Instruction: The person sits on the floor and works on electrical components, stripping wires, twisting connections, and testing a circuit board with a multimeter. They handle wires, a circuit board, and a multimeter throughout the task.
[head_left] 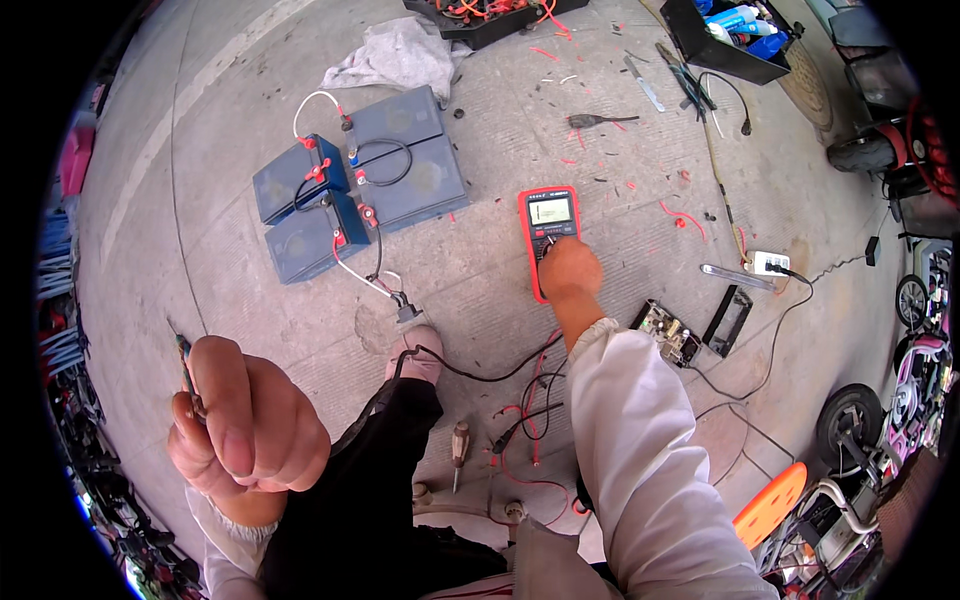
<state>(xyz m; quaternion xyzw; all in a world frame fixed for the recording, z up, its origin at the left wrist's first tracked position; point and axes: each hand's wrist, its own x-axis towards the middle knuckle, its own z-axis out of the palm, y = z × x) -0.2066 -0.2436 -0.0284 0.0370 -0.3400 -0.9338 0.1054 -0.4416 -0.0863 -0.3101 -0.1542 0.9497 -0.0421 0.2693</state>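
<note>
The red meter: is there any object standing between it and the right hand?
Nothing visible stands between them: the right hand lies over the lower part of the red meter, just below its screen.

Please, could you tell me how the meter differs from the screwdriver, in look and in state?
The meter is boxy and red-edged, with a display; the screwdriver is slim, with a brownish handle and thin shaft.
The meter is broader than the screwdriver.
The right grip covers part of the meter, while no hand is at the screwdriver.
Both lie on the ground.
</note>
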